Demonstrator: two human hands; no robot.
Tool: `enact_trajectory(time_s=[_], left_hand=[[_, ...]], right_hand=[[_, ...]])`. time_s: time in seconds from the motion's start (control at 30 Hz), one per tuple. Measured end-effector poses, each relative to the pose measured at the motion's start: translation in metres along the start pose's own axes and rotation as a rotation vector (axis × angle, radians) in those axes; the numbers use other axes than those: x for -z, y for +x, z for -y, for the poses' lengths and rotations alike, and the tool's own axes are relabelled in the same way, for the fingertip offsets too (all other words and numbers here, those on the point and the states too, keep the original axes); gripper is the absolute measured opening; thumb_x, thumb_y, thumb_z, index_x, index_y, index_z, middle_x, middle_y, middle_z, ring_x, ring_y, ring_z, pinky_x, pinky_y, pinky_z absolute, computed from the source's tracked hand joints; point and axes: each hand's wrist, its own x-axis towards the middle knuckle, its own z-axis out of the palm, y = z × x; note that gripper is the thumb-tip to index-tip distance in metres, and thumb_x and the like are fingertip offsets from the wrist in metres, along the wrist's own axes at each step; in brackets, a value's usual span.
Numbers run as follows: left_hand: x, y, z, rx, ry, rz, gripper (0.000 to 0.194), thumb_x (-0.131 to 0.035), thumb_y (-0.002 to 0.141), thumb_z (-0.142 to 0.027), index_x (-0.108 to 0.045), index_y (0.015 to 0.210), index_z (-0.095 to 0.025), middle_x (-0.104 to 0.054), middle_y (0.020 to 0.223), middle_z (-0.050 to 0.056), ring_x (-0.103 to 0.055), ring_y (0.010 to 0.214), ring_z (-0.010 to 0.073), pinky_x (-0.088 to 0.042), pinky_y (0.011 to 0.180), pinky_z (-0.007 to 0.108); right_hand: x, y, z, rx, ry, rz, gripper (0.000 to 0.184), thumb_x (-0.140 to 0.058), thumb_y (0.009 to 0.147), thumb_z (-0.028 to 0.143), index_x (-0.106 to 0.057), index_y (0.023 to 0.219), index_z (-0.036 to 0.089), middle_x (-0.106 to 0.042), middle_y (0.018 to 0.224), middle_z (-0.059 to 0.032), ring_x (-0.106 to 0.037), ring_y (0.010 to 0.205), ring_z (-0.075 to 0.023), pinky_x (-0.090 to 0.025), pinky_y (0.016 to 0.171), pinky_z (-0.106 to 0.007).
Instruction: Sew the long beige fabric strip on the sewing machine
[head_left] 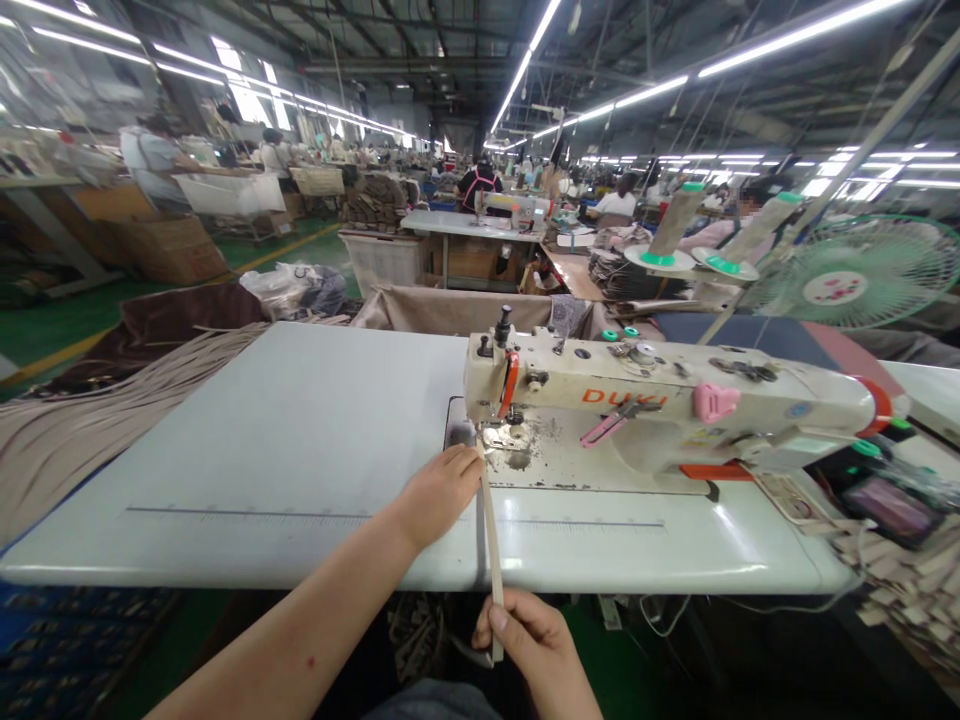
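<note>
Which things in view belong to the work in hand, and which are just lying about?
In use:
- left hand
- right hand
- strip
- sewing machine
- table

Apparently just about:
- fan
- plastic bag
- cardboard box

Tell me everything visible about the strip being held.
The strip is narrow, pale beige and looks like fabric. It runs nearly straight from near the needle area of the sewing machine past the front of the table. The left hand touches its upper part; the right hand grips it lower down.
</note>
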Motion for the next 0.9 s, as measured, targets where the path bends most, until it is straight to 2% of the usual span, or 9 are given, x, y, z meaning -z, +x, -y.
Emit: enact_trajectory(time_s=[0.1, 0.23, 0.33, 0.4, 0.5, 0.57, 0.7, 0.8, 0.9], left_hand=[[0.004, 0.0, -0.001, -0.032, 0.009, 0.029, 0.008, -0.055, 0.102, -0.016, -0.062, 0.106, -0.016, -0.067, 0.113, 0.009, -0.064, 0.115, 0.0252, -0.051, 0.111, 0.041], [0.006, 0.001, -0.001, -0.044, 0.024, 0.057, 0.009, -0.053, 0.102, -0.015, -0.062, 0.104, -0.015, -0.065, 0.111, 0.009, -0.062, 0.113, 0.0251, -0.052, 0.109, 0.04], [0.005, 0.0, -0.001, -0.048, 0.026, 0.09, 0.01, -0.053, 0.102, -0.015, -0.062, 0.106, -0.015, -0.064, 0.113, 0.01, -0.061, 0.116, 0.025, -0.053, 0.106, 0.038], [0.005, 0.001, 0.0, -0.037, 0.027, 0.104, 0.012, -0.051, 0.103, -0.016, -0.062, 0.107, -0.016, -0.063, 0.115, 0.01, -0.06, 0.119, 0.0246, -0.053, 0.105, 0.037], [0.005, 0.001, -0.001, -0.044, 0.055, 0.111, 0.016, -0.048, 0.104, -0.017, -0.063, 0.11, -0.016, -0.064, 0.115, 0.01, -0.06, 0.12, 0.0247, -0.054, 0.104, 0.038], [0.005, 0.001, -0.001, -0.068, 0.077, 0.11, 0.018, -0.047, 0.105, -0.017, -0.064, 0.109, -0.016, -0.065, 0.115, 0.01, -0.06, 0.12, 0.0251, -0.053, 0.105, 0.039], [0.005, 0.001, -0.001, -0.097, 0.108, 0.097, 0.02, -0.045, 0.105, -0.016, -0.065, 0.104, -0.015, -0.066, 0.117, 0.011, -0.059, 0.12, 0.0261, -0.051, 0.106, 0.039], [0.004, 0.0, -0.001, -0.087, 0.112, 0.099, 0.019, -0.046, 0.105, -0.016, -0.064, 0.108, -0.014, -0.066, 0.117, 0.011, -0.059, 0.121, 0.0261, -0.051, 0.107, 0.039], [0.002, -0.001, 0.0, -0.051, 0.069, 0.091, 0.019, -0.045, 0.106, -0.017, -0.063, 0.112, -0.014, -0.066, 0.119, 0.012, -0.059, 0.123, 0.0255, -0.051, 0.107, 0.039]], right_hand=[[0.001, 0.0, -0.001, 0.071, -0.065, 0.05, 0.044, -0.076, 0.085, 0.058, -0.072, 0.066, 0.018, -0.063, 0.068, -0.0028, -0.053, 0.068, -0.0178, -0.042, 0.067, -0.03], [-0.004, -0.004, 0.013, 0.151, -0.145, -0.011, 0.037, -0.079, 0.083, 0.054, -0.075, 0.07, 0.019, -0.066, 0.081, -0.0045, -0.059, 0.081, -0.0221, -0.046, 0.076, -0.032], [-0.009, -0.007, 0.022, 0.072, -0.094, -0.078, 0.033, -0.078, 0.086, 0.053, -0.08, 0.087, 0.02, -0.072, 0.086, -0.0056, -0.063, 0.083, -0.0222, -0.05, 0.079, -0.033], [-0.012, -0.007, 0.024, 0.007, -0.004, -0.09, 0.038, -0.078, 0.086, 0.055, -0.08, 0.099, 0.019, -0.075, 0.086, -0.0067, -0.066, 0.082, -0.0222, -0.054, 0.08, -0.034], [-0.013, -0.006, 0.021, -0.004, 0.061, -0.097, 0.045, -0.077, 0.087, 0.057, -0.078, 0.108, 0.017, -0.074, 0.077, -0.0054, -0.069, 0.081, -0.0222, -0.057, 0.084, -0.036], [-0.014, -0.004, 0.017, -0.015, 0.068, -0.091, 0.048, -0.077, 0.086, 0.058, -0.075, 0.112, 0.017, -0.071, 0.073, -0.0032, -0.07, 0.079, -0.021, -0.059, 0.08, -0.034], [-0.017, -0.005, 0.011, -0.077, 0.005, -0.095, 0.062, -0.078, 0.08, 0.065, -0.07, 0.119, 0.017, -0.069, 0.079, -0.0039, -0.07, 0.074, -0.0217, -0.062, 0.059, -0.031], [-0.02, -0.01, 0.009, -0.091, -0.133, -0.131, 0.058, -0.078, 0.079, 0.062, -0.071, 0.116, 0.017, -0.07, 0.086, -0.0071, -0.071, 0.072, -0.024, -0.063, 0.054, -0.033], [-0.018, -0.018, 0.009, -0.065, -0.218, -0.139, 0.049, -0.074, 0.086, 0.054, -0.071, 0.12, 0.019, -0.073, 0.089, -0.0093, -0.072, 0.071, -0.0261, -0.064, 0.058, -0.037]])
